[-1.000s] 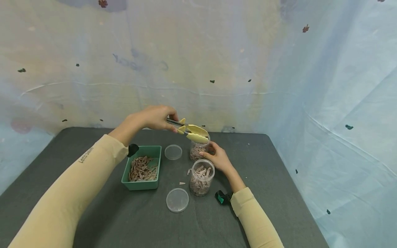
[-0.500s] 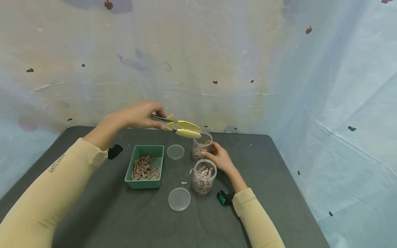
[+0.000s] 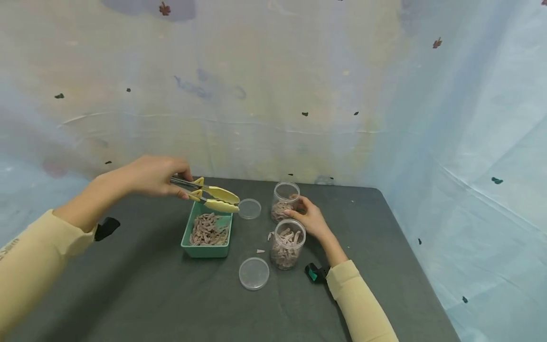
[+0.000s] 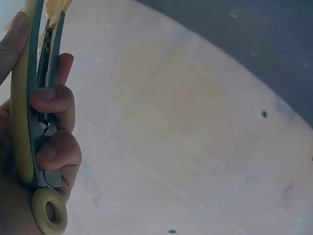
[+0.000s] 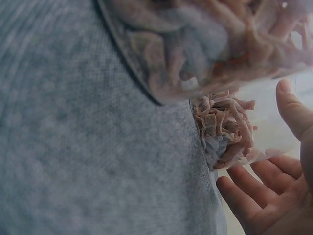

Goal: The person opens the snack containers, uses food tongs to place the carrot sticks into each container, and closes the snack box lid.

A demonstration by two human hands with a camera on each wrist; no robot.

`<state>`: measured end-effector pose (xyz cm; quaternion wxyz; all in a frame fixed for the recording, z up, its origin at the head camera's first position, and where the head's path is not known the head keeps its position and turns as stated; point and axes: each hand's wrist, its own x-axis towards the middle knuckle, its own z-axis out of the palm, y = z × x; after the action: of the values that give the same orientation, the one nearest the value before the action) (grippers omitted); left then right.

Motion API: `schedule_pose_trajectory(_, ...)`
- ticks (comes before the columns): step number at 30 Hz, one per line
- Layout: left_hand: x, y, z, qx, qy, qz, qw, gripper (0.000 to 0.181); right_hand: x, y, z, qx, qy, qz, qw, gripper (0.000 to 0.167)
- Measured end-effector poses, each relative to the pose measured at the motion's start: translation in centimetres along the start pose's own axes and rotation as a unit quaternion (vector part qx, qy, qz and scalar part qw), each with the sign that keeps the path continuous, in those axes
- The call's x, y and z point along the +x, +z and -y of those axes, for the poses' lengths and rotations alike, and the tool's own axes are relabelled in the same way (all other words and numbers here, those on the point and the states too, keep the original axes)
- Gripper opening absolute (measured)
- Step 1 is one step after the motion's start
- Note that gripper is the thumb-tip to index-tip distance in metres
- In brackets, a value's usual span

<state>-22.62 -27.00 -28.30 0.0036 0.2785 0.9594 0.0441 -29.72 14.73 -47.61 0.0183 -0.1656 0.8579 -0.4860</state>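
Observation:
My left hand (image 3: 155,176) grips yellow-tipped tongs (image 3: 220,199) by their handles. The tong tips are spread apart, with nothing seen between them, over the back right corner of a green tray (image 3: 207,252) of brownish strips (image 3: 208,230). In the left wrist view the fingers curl round the tongs' handle (image 4: 22,112). My right hand (image 3: 313,219) holds the rear clear jar (image 3: 285,202), partly filled with strips, thumb on one side and fingers on the other. Just in front stands a second jar (image 3: 287,251), fuller with strips, lidless like the first.
Two clear round lids lie on the dark table (image 3: 192,304): one lid (image 3: 249,209) between tray and rear jar, another lid (image 3: 254,274) left of the front jar. Small loose pieces (image 3: 260,251) lie beside the front jar. A patterned sheet (image 3: 256,95) hangs behind the table.
My left hand and the tongs have moved left, away from the rear jar's mouth, and lower over the tray. My right hand stays at the rear jar.

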Motion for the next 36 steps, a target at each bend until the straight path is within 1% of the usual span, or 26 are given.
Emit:
schedule_pose_trajectory(4, -1.2, 0.7, 0.3, 0.012, -0.013, 0.023, 0.9996, 0.04, 0.0, -0.4, -0.2, -0.004, 0.003, -0.001, 1.0, 0.065)
schedule_pose_trajectory(9, -2.0, 1.3, 0.4, 0.023, -0.026, 0.049, 0.9982, 0.043, -0.2, -0.8, -0.4, -0.012, 0.002, 0.002, 0.9999, 0.065)
schedule_pose_trajectory(13, -2.5, 1.2, 0.3, 0.03, -0.028, 0.068, 0.9969, 0.048, -0.3, -1.1, -0.3, -0.018, 0.0, 0.013, 0.9998, 0.068)
schedule_pose_trajectory(16, -2.5, 1.0, 0.1, 0.034, -0.024, 0.077, 0.9961, 0.053, -0.4, -1.5, 0.2, -0.018, 0.001, 0.017, 0.9997, 0.075)
schedule_pose_trajectory(20, -2.3, 0.8, -0.1, 0.042, -0.022, 0.088, 0.995, 0.058, -0.6, -1.9, 0.8, 0.002, -0.012, 0.013, 0.9998, 0.083)
schedule_pose_trajectory(23, -1.9, 0.6, -0.3, 0.046, -0.025, 0.101, 0.9936, 0.064, -0.7, -2.0, 1.1, 0.023, -0.029, 0.005, 0.9993, 0.084)
schedule_pose_trajectory(27, -1.2, 0.4, -0.6, 0.048, -0.035, 0.119, 0.9911, 0.075, -0.7, -1.8, 1.1, 0.039, -0.044, -0.011, 0.9982, 0.08)
schedule_pose_trajectory(30, -0.6, 0.2, -0.7, 0.045, -0.045, 0.136, 0.9887, 0.079, -0.6, -1.6, 1.0, 0.042, -0.054, -0.02, 0.9975, 0.075)
schedule_pose_trajectory(34, 0.0, 0.1, -0.7, 0.046, -0.052, 0.151, 0.986, 0.079, -0.6, -1.4, 0.8, 0.041, -0.066, -0.026, 0.9967, 0.071)
schedule_pose_trajectory(36, 0.1, 0.1, -0.9, 0.052, -0.054, 0.154, 0.9852, 0.077, -0.6, -1.4, 0.9, 0.045, -0.068, -0.025, 0.9964, 0.07)
